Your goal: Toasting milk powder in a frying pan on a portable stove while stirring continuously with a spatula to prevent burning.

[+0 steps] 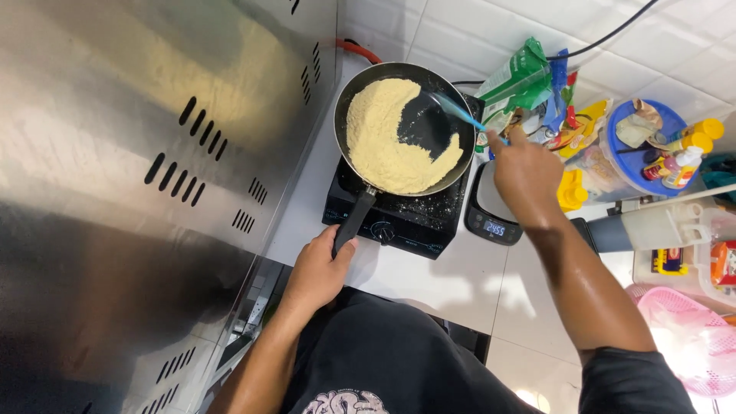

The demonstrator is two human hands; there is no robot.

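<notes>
White tiled counter against a white tiled wall, with a tall perforated stainless steel panel (153, 153) filling the left of the scene. We stand at a black single-burner stove (402, 215) set on the counter; a dark frying pan (418, 119) sits on it, holding a pale yellow powder (379, 146) pushed into a crescent along the left and near side, bare pan showing at the far right. Our left hand (322, 268) is closed around the black pan handle (354, 222) at the near edge of the stove. Our right hand (525, 172) grips a blue spatula (458, 111), its blade down in the bare part of the pan. A small digital scale (494, 218) sits just right of the stove, and beyond it packets (529, 84), a blue bowl (648, 153) of small bottles and a pink basket (690, 337) crowd the right. Risks, as we judge them: the powder is fine and dry, so a quick sweep could flick it over the rim onto the stove, where specks already lie; the thick band at left may scorch if left unturned; the packets near the pan's far right rim could soften from heat; a loose left grip would let the pan swivel under the spatula.
</notes>
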